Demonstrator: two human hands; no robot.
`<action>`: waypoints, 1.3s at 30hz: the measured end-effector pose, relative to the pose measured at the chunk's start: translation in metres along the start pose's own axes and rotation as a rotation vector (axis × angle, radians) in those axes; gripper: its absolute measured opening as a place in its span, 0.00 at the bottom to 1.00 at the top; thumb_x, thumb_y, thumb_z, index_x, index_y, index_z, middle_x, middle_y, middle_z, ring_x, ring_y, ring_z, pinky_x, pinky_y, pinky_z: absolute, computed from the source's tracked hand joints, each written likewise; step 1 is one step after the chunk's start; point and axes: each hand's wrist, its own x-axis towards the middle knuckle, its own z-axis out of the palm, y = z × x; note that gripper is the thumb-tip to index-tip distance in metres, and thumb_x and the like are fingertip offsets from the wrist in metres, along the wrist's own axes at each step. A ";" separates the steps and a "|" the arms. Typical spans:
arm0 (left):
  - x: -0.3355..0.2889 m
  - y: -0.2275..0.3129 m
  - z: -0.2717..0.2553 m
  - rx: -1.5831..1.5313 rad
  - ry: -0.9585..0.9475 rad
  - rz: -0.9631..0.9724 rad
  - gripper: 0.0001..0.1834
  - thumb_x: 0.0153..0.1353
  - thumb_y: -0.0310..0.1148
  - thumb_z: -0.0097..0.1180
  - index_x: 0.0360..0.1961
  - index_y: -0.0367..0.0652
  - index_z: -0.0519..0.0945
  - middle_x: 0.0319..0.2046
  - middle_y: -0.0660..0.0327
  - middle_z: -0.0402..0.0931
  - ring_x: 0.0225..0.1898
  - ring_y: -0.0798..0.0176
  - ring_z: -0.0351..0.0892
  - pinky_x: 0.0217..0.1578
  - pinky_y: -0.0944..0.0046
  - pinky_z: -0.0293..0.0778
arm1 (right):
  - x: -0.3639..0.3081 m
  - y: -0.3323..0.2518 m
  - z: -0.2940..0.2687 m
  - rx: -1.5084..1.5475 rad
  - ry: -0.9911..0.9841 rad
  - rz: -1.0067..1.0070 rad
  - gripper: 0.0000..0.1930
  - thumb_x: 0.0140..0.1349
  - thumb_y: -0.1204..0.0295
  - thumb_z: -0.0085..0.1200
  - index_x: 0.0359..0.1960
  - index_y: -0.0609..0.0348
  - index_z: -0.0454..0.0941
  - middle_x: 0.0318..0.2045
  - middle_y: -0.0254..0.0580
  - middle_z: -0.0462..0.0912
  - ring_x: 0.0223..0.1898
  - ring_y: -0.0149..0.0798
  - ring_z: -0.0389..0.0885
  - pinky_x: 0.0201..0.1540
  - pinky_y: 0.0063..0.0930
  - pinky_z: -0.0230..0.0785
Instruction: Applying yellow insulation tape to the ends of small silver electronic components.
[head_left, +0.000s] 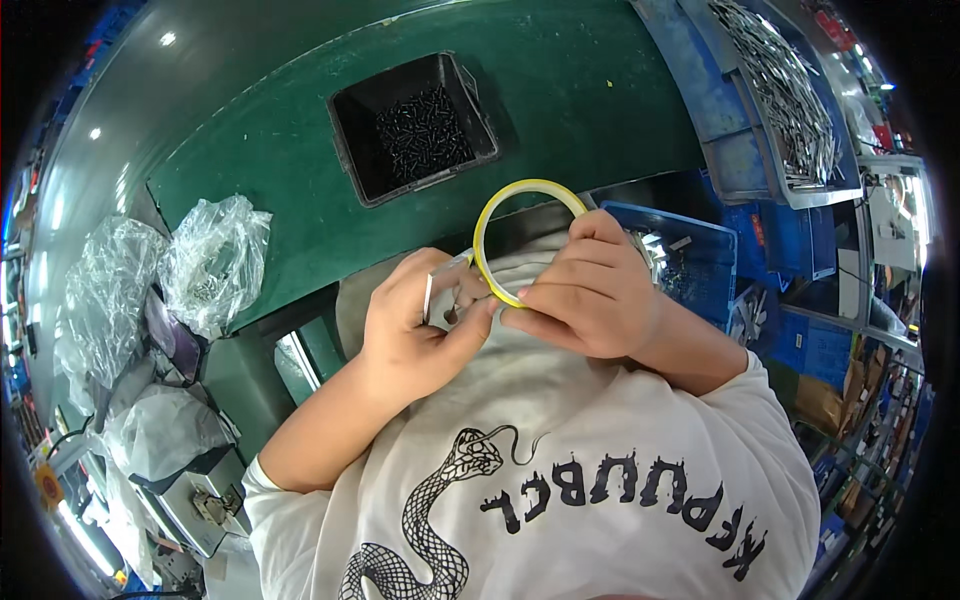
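Tape roll (530, 186) sits gripped in right hand (602, 290); left hand (412, 335) curls round a strip (429, 298), probably metal.

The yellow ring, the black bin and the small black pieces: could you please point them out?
Yellow ring (533, 186): head view, top of its band.
Black bin (436, 180): head view, near rim.
Small black pieces (424, 132): head view, middle of the pile.

Tape roll (528, 187), one: yellow ring, pale inner core, wide open centre; open face toward the viewer, lower right rim gripped in the right fingers (580, 275). Thin flat piece (429, 298), one: bright pale edge, held in the left fingers (405, 292), left of the roll; material unclear.
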 end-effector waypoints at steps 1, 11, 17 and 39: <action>0.000 -0.001 -0.001 -0.002 -0.005 -0.017 0.17 0.47 0.18 0.68 0.39 0.38 0.81 0.27 0.61 0.78 0.28 0.60 0.75 0.31 0.61 0.71 | 0.001 0.001 0.001 0.002 -0.001 -0.003 0.16 0.47 0.65 0.76 0.32 0.56 0.80 0.23 0.29 0.79 0.23 0.34 0.73 0.32 0.33 0.64; 0.009 0.005 -0.008 0.059 -0.068 -0.071 0.12 0.41 0.18 0.65 0.28 0.40 0.78 0.23 0.60 0.77 0.26 0.56 0.77 0.31 0.61 0.73 | -0.001 0.005 0.004 0.079 0.001 -0.046 0.15 0.47 0.67 0.76 0.31 0.57 0.82 0.24 0.31 0.79 0.24 0.35 0.74 0.32 0.33 0.64; 0.007 0.001 -0.004 0.164 -0.050 0.076 0.12 0.39 0.18 0.63 0.27 0.41 0.77 0.22 0.61 0.76 0.23 0.56 0.76 0.28 0.63 0.73 | -0.001 0.004 0.005 0.108 -0.030 -0.051 0.15 0.46 0.68 0.75 0.32 0.58 0.81 0.24 0.31 0.79 0.24 0.35 0.76 0.33 0.34 0.64; -0.011 0.003 0.004 -0.265 0.076 -0.408 0.12 0.58 0.21 0.65 0.41 0.39 0.75 0.28 0.69 0.75 0.28 0.78 0.69 0.28 0.74 0.64 | -0.004 0.012 0.006 0.098 -0.056 0.253 0.13 0.50 0.77 0.71 0.36 0.55 0.81 0.24 0.33 0.80 0.24 0.38 0.77 0.34 0.33 0.66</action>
